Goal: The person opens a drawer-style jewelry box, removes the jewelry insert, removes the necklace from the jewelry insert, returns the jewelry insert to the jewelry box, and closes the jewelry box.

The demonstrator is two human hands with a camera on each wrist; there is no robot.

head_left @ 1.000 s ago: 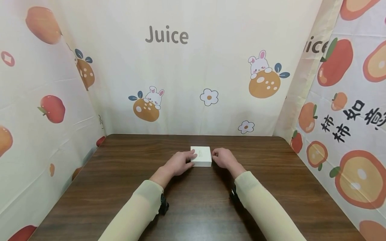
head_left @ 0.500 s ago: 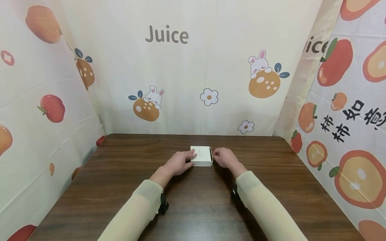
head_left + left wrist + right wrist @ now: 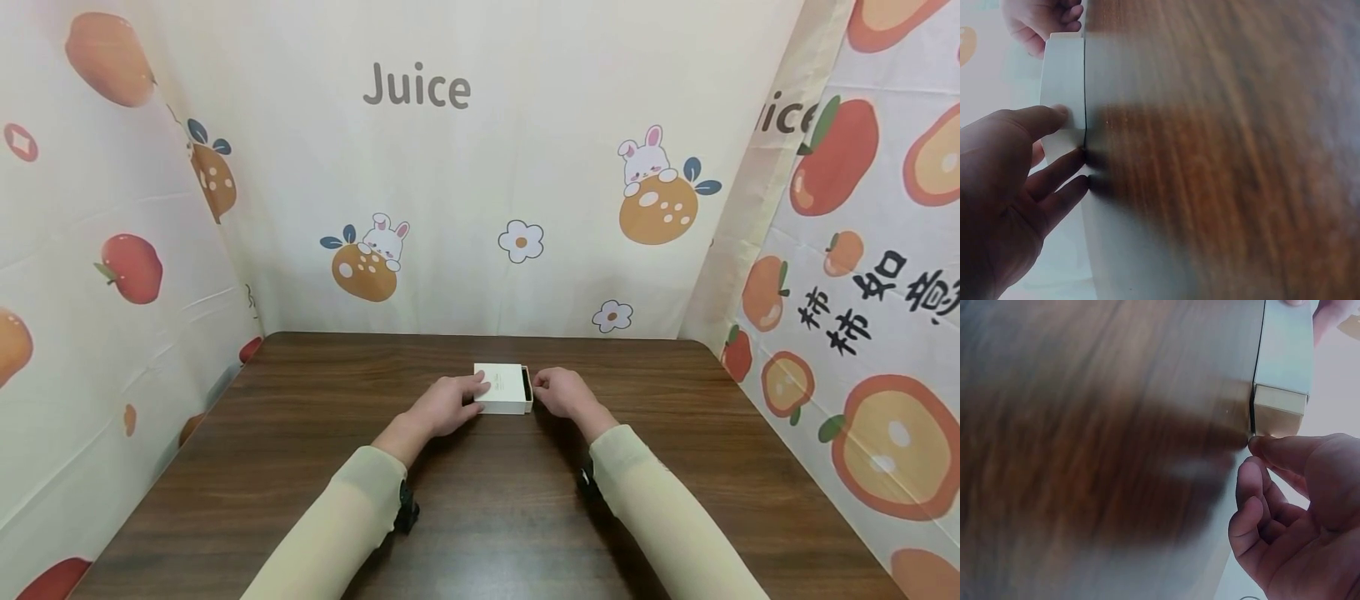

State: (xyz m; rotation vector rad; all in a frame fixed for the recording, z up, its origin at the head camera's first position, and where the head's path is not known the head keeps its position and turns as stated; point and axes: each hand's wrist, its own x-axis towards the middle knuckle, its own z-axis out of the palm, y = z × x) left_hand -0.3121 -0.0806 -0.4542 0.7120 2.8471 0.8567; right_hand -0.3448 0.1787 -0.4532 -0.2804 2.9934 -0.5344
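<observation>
A small white drawer box [image 3: 501, 387] with faint lettering on its lid lies flat near the table's far side. My left hand [image 3: 444, 406] holds its left part, thumb against the near side and a finger over the top. At the right end, the cream inner tray [image 3: 1277, 407] sticks out a short way from the sleeve, with a dark strip of its inside showing from above. My right hand [image 3: 561, 395] is at that end, thumb and index finger pinched at the tray's outer face, other fingers curled. What exactly lies between those fingertips is hidden.
The dark wood table [image 3: 480, 517] runs up to a cream curtain [image 3: 450, 183] with fruit and rabbit prints behind the box. Similar printed curtains hang at the left and right sides. A dark wrist device [image 3: 407, 508] sits under the left sleeve.
The inner tray has slid out to the right from the sleeve, baring a dark gap. My right hand has moved slightly right with it, while my left hand and the sleeve have stayed put.
</observation>
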